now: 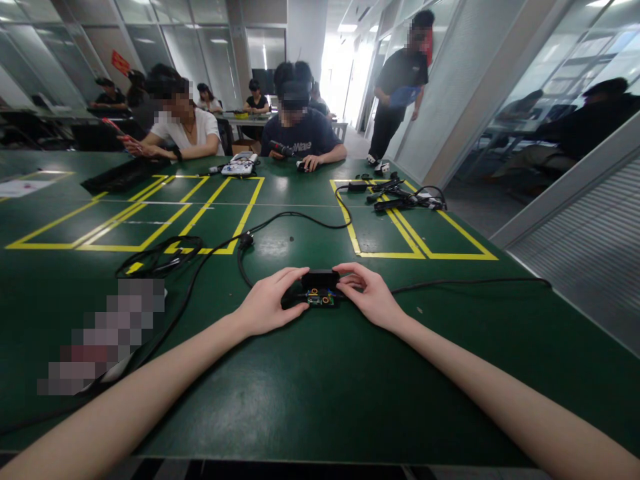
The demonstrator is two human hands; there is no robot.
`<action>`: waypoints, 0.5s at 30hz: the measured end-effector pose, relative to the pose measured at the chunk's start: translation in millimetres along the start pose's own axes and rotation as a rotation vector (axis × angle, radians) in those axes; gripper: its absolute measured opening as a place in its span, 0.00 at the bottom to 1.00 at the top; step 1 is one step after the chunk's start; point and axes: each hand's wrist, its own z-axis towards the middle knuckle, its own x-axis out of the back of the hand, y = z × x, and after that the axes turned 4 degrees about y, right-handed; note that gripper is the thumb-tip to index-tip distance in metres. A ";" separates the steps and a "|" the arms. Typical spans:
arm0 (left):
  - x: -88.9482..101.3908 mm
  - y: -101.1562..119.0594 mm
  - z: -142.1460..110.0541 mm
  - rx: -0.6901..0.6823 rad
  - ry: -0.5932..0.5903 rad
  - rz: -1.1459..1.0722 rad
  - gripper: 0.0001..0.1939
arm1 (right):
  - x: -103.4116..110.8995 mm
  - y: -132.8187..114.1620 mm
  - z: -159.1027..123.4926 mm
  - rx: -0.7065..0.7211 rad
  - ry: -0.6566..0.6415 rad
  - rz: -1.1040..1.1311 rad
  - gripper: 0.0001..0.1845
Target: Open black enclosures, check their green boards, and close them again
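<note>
Through the head view I look down at a black, rectangular, apparently plastic shell (320, 279), raised just behind a small green circuit board (315, 302) with copper-coloured ring coils (326, 300); both lie between my hands, over the smooth, dark-green table (280, 400). My left hand (273, 303) grasps the shell's upper left corner with its fingertips, the thumb set near the board's left end. My right hand (373, 297) pinches the shell's right end between fingers and thumb. I judge the shell light, stiff and slightly slick, best held by its short ends. I take the board to be more fragile: its edges suit a light pinch, and the coils should bear no pressure. The thin, black, flexible cable (460, 283) running rightward from behind the right hand may tug; steady fingertips would counter this. Whether shell and board touch, I cannot tell.
</note>
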 end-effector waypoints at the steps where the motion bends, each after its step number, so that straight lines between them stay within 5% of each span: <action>1: -0.1 -0.2 0.0 -0.005 -0.003 0.006 0.32 | -0.2 0.2 0.2 0.002 0.011 -0.001 0.15; 15: -0.6 -0.4 0.4 -0.013 0.000 0.021 0.32 | 0.9 -2.3 -0.7 -0.031 -0.022 0.015 0.14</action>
